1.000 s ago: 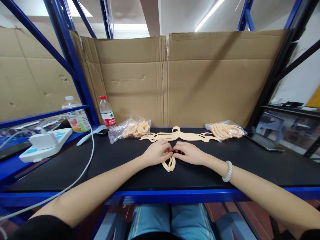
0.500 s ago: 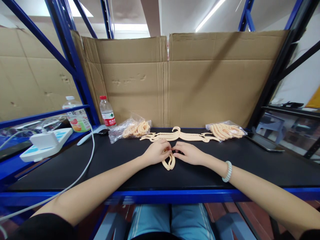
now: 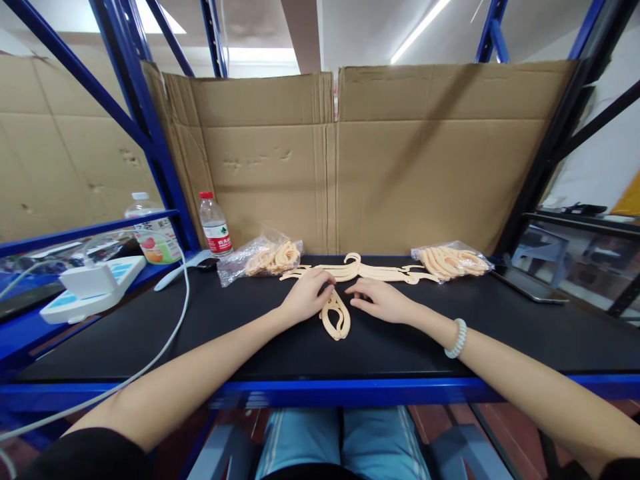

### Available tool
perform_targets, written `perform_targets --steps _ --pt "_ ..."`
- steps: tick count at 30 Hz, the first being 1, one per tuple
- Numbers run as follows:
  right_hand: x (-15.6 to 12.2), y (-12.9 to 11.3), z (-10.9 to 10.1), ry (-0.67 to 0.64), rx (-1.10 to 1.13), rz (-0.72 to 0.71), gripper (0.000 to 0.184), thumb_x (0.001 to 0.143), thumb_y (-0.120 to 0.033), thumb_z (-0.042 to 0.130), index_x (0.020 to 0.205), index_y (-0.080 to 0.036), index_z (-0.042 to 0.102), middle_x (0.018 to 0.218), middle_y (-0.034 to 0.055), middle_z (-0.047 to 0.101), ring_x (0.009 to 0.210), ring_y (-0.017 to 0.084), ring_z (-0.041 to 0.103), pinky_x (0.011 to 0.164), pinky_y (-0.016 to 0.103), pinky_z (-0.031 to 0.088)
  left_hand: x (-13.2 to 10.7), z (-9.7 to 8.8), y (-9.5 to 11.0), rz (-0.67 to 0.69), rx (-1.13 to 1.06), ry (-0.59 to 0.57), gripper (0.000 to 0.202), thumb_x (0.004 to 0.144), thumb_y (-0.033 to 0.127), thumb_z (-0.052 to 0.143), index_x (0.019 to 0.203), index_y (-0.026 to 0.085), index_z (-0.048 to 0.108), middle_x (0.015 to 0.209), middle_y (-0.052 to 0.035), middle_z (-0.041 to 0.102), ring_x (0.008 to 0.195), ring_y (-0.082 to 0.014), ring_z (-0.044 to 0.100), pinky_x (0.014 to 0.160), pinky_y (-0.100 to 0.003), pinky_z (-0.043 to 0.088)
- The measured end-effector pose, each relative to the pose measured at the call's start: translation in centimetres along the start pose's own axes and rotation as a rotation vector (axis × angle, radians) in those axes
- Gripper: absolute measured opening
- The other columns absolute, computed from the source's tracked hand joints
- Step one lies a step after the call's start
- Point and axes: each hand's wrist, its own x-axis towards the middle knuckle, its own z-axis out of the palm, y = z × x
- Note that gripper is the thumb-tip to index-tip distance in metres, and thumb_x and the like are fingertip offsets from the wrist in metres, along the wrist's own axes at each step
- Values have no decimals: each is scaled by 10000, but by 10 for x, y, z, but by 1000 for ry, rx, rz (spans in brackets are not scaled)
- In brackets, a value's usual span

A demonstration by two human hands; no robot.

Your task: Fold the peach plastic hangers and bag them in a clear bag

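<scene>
A folded cream plastic hanger point(image 3: 336, 327) lies on the black tabletop in front of me, its loop pointing toward me. My left hand point(image 3: 307, 295) is at its upper left, thumb and fingers curved and apart, with the fingertips close to the hanger's top end. Whether they touch it I cannot tell. To the right of the hanger, my right hand point(image 3: 383, 301) hovers with loosely bent, parted fingers, holding nothing. Behind both hands, several opened-out cream hangers point(image 3: 383, 273) lie stacked, with a hook standing up at the middle.
A clear bag of cream hanger parts point(image 3: 273, 257) lies at back left, another bag point(image 3: 453, 261) at back right. Left stand a red-capped water bottle point(image 3: 216, 227), a juice bottle point(image 3: 153, 233) and a white power strip point(image 3: 95, 287) with a cable. Cardboard point(image 3: 430, 160) walls the back.
Both hands have drawn away from the folded hanger, the left one to the left and the right one slightly right and up. More of the hanger shows; it stays in place.
</scene>
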Motion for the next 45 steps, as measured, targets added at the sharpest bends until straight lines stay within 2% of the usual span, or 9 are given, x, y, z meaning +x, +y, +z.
perform_targets --steps 2,6,11,17,24,29,36,41,45 --pt "0 11 -5 58 -29 10 235 876 -242 538 1074 -156 630 894 73 658 868 201 576 810 356 454 1 -1 -10 -43 36 25 202 861 164 421 995 163 572 1018 -91 609 1007 -212 546 917 -369 437" --pt "-3 36 -13 118 -117 46 257 864 -237 539 1089 -150 628 1012 119 629 972 240 550 880 414 432 -1 -2 -28 -85 104 -25 277 841 142 430 1083 156 564 1122 -109 600 1106 -235 522 989 -402 408" --pt "-5 54 -11 38 -167 138 329 835 -235 575 1145 -129 609 1134 152 589 1057 261 540 955 426 397 -2 0 -37 -89 159 -106 274 833 150 461 1078 149 584 1110 -115 613 1095 -240 541 980 -405 420" --pt "-4 51 -11 -24 -207 121 317 840 -228 567 1127 -103 621 1113 155 599 1058 263 535 959 406 398 -3 -1 -35 -85 168 -155 222 813 149 486 986 153 625 1090 -114 624 1077 -245 554 979 -391 424" --pt "-4 53 -9 6 -247 179 339 834 -215 580 1162 -131 600 1145 150 588 1079 265 535 952 403 397 -4 3 -38 -131 210 -137 312 831 193 497 1128 135 572 1160 -136 603 1120 -254 537 979 -399 418" --pt "2 59 -4 14 -342 238 265 858 -218 562 1103 -143 631 1016 123 636 968 258 554 845 364 422 1 6 -44 -132 279 -128 251 854 169 486 1069 129 609 1057 -130 631 1041 -252 562 944 -386 426" --pt "9 65 2 84 -320 274 156 883 -197 502 824 -163 643 870 84 638 890 229 548 750 313 405 7 7 -46 -131 295 -115 177 895 215 470 889 161 639 928 -82 633 953 -215 577 880 -335 440" --pt "7 60 -2 133 -272 287 156 905 -214 461 870 -157 602 874 77 644 827 190 581 723 279 399 6 5 -43 -149 333 -94 166 903 205 458 924 149 614 952 -86 635 953 -222 556 862 -348 425" --pt "3 51 -11 213 -217 295 153 917 -231 434 915 -176 577 858 55 661 740 167 600 654 257 384 6 -4 -35 -109 398 -17 190 923 245 438 941 160 607 940 -76 643 940 -231 515 860 -362 400"
